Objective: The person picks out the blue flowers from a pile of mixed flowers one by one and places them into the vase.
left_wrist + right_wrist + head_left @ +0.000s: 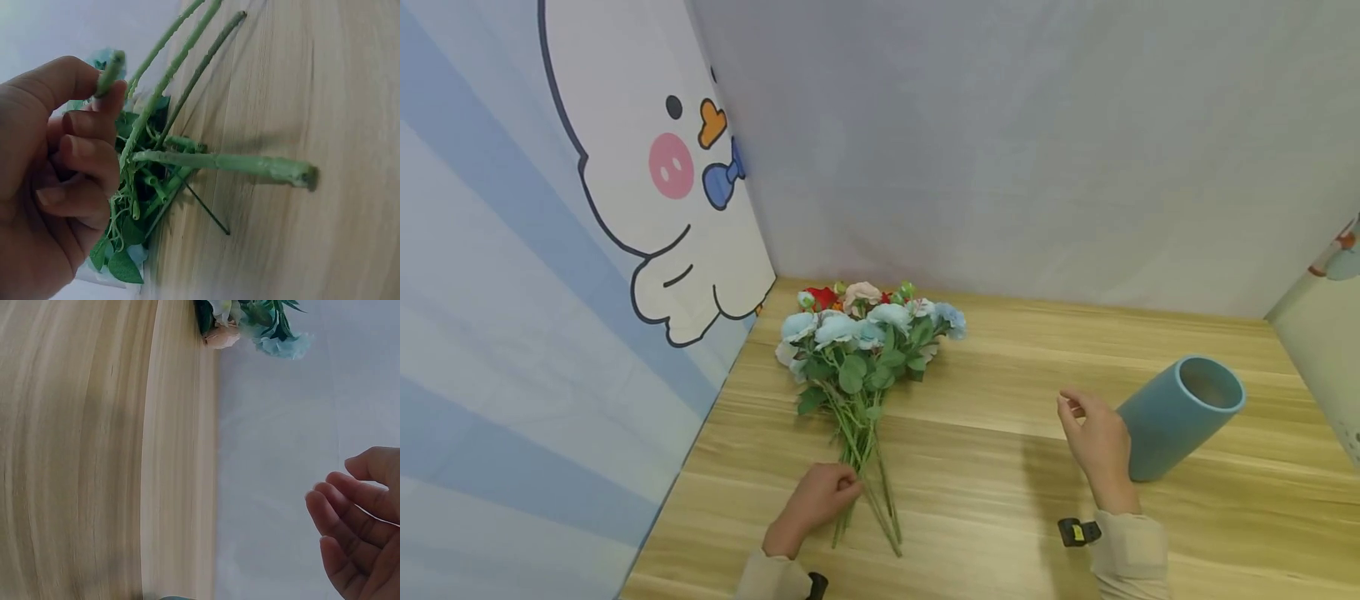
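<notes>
A bunch of artificial flowers (835,330) with pale blue, pink and red heads lies on the wooden table, its green stems (880,508) fanning toward the front. My left hand (820,500) is at the lower stems. In the left wrist view, its thumb and index finger pinch one flower stem (111,74) near the cut end, while other stems stick out beside the fingers. My right hand (1097,442) is raised with relaxed, slightly bent fingers and nothing in it. Just right of it, a tall blue vase (1172,425) stands upright, its round mouth facing up.
A plain grey curtain (1000,150) rises behind the table's back edge. On the left, a blue-striped cloth wall (512,375) with a cartoon bird borders the wooden table (985,517). Another pale panel (1307,350) stands at the right.
</notes>
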`<state>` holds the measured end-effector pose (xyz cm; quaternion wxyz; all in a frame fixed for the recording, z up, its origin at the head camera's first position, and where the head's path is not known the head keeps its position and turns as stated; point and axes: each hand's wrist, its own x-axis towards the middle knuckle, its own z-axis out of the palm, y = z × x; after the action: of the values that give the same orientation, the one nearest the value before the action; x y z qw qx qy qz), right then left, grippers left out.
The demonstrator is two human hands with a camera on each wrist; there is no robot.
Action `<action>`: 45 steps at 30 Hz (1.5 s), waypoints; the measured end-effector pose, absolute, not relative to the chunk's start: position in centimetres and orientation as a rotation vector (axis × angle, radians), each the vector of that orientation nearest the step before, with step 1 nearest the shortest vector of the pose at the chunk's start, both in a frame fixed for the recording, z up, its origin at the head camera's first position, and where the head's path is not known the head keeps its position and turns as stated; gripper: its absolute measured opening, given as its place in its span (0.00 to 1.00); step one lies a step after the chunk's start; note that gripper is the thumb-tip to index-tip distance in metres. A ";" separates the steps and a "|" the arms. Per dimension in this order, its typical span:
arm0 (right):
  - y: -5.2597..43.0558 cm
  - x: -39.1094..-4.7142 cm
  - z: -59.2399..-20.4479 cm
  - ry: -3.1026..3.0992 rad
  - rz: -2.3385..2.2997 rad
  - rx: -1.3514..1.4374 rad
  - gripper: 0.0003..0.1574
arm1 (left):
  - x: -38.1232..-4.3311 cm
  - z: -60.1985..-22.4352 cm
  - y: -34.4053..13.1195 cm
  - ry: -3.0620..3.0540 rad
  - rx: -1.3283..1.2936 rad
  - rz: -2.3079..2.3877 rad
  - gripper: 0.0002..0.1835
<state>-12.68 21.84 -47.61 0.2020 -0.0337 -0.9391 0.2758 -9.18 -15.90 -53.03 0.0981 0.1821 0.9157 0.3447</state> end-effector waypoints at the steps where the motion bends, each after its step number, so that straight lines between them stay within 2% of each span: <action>1: 21.8 -12.7 -47.6 -2.623 0.769 -0.093 0.15 | -9.1 -53.0 -15.8 2.693 0.548 1.062 0.12; 20: 21.7 -12.6 -48.2 -2.654 0.780 -0.098 0.16 | -8.5 -52.4 -13.9 2.684 0.470 1.535 0.11; 34: 21.4 -12.6 -48.7 -2.673 0.787 -0.068 0.15 | -8.3 -53.8 -12.2 2.695 0.478 1.321 0.12; 45: 21.5 -12.6 -48.5 -2.701 0.783 -0.087 0.15 | -8.5 -54.6 -11.9 2.640 0.430 1.247 0.24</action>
<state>-12.60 21.48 -48.49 0.1635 -0.0306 -0.9471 0.2746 -8.47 -11.87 -54.56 0.0951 0.1450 0.8905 0.4207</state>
